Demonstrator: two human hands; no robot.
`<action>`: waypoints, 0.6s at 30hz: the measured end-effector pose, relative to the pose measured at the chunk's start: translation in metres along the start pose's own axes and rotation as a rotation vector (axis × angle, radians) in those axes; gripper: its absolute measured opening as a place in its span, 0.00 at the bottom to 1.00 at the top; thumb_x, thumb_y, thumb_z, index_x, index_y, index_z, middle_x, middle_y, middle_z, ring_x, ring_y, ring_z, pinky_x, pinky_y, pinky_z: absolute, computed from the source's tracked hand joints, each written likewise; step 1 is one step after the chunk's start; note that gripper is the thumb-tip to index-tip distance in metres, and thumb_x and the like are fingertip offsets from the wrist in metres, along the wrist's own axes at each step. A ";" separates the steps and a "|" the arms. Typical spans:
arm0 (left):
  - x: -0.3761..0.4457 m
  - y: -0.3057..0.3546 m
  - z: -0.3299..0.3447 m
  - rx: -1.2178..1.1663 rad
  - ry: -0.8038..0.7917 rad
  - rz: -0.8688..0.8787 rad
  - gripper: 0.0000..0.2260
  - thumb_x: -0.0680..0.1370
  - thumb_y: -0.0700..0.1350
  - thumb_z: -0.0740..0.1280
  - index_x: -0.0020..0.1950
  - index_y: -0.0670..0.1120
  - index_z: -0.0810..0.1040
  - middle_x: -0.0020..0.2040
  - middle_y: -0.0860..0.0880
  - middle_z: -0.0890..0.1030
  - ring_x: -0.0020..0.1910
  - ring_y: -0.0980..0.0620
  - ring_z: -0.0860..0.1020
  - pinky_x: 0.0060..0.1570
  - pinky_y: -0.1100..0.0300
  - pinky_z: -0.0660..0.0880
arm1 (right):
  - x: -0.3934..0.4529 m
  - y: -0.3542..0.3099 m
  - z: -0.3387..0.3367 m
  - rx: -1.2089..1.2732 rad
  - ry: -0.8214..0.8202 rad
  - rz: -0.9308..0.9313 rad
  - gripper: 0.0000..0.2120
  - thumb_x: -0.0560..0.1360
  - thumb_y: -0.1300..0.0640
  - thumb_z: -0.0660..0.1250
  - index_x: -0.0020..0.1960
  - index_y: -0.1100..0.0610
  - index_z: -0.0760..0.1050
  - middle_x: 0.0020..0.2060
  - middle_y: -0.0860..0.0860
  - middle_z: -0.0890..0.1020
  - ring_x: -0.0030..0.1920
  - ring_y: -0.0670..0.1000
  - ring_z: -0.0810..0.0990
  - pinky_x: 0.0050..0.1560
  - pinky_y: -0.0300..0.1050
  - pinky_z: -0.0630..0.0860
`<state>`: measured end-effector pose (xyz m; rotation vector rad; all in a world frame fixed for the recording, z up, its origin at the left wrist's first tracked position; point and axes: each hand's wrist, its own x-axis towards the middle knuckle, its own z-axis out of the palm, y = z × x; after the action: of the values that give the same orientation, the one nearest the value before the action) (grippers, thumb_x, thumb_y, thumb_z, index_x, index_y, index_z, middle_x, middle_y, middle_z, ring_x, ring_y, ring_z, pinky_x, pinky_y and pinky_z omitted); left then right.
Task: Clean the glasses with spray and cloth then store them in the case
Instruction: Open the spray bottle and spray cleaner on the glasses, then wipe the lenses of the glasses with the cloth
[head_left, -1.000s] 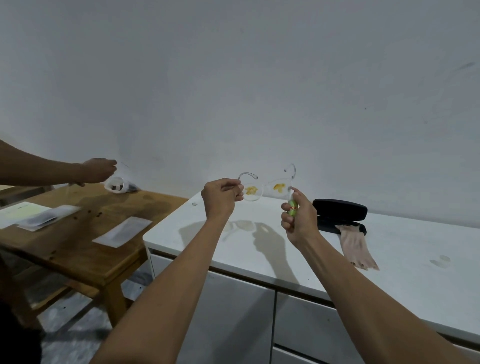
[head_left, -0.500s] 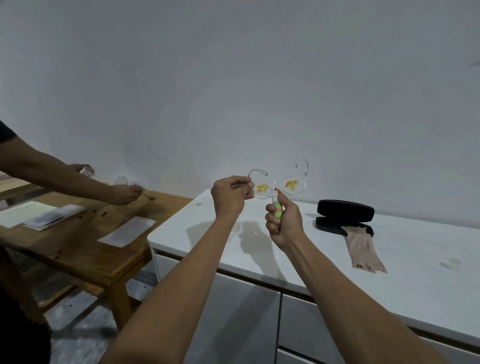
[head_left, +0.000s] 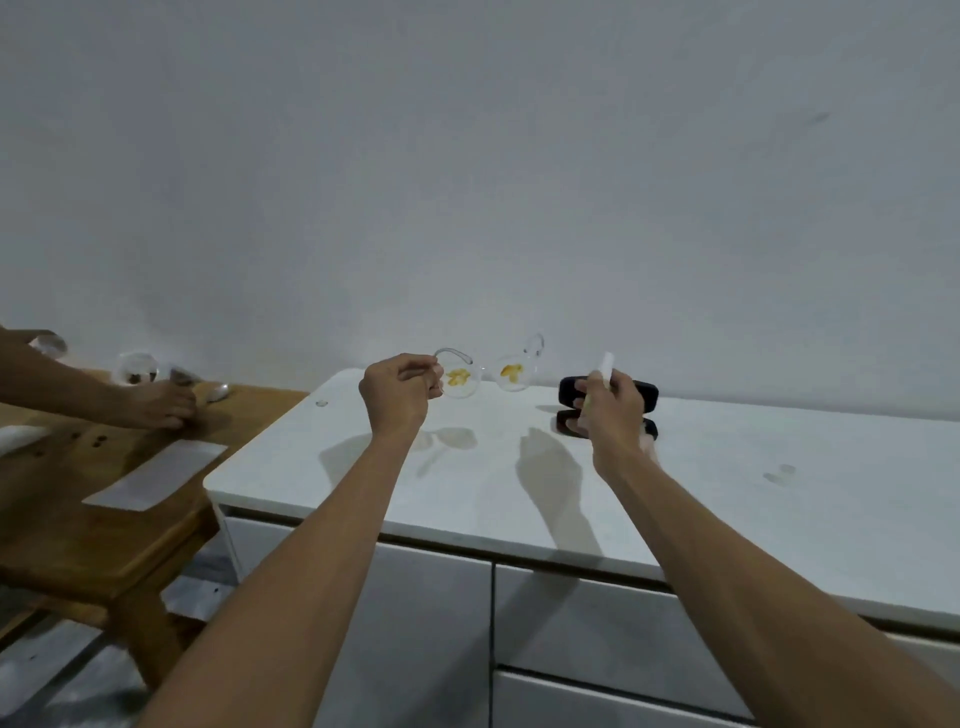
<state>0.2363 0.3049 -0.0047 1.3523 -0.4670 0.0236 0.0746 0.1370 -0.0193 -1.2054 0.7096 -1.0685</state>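
Observation:
My left hand (head_left: 402, 391) pinches the left side of clear-framed glasses (head_left: 488, 373) and holds them up over the white counter (head_left: 467, 483). Both round lenses carry yellow smears. My right hand (head_left: 613, 410) is closed around a small spray bottle (head_left: 602, 366), whose white top sticks up above my fingers; it is to the right of the glasses and apart from them. Behind my right hand the open black glasses case (head_left: 647, 395) lies on the counter, partly hidden. A corner of a beige cloth (head_left: 648, 448) peeks out beside my right wrist.
A wooden table (head_left: 104, 493) stands to the left of the counter with a grey sheet (head_left: 156, 474) on it. Another person's hand (head_left: 156, 405) rests there beside a clear bag (head_left: 137, 368). White cabinet fronts (head_left: 571, 649) sit below the counter.
My right hand has carried the spray bottle to the right, away from the lenses and in front of the case. The glasses stay held up. The other person's hand came down onto the table.

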 end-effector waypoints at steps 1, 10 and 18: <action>-0.001 -0.002 0.007 -0.004 -0.002 0.002 0.04 0.72 0.30 0.74 0.45 0.36 0.84 0.36 0.41 0.84 0.31 0.50 0.81 0.37 0.60 0.83 | 0.007 -0.004 -0.015 -0.053 0.051 -0.040 0.12 0.80 0.55 0.64 0.62 0.56 0.75 0.48 0.54 0.81 0.39 0.49 0.79 0.33 0.45 0.81; -0.021 -0.013 0.076 -0.005 -0.060 -0.002 0.04 0.73 0.30 0.74 0.43 0.38 0.84 0.35 0.42 0.83 0.31 0.49 0.81 0.33 0.66 0.80 | 0.032 -0.037 -0.146 -0.273 0.339 -0.225 0.15 0.79 0.57 0.70 0.65 0.54 0.76 0.48 0.53 0.81 0.38 0.42 0.77 0.34 0.40 0.76; -0.046 -0.026 0.125 0.016 -0.140 -0.019 0.06 0.72 0.31 0.74 0.40 0.42 0.85 0.33 0.43 0.83 0.27 0.52 0.79 0.36 0.62 0.81 | 0.033 -0.023 -0.230 -0.424 0.480 -0.177 0.17 0.78 0.57 0.71 0.66 0.50 0.78 0.47 0.55 0.86 0.47 0.59 0.85 0.54 0.52 0.82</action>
<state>0.1626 0.1932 -0.0267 1.3794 -0.5726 -0.0839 -0.1240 0.0191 -0.0509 -1.4008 1.2664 -1.4240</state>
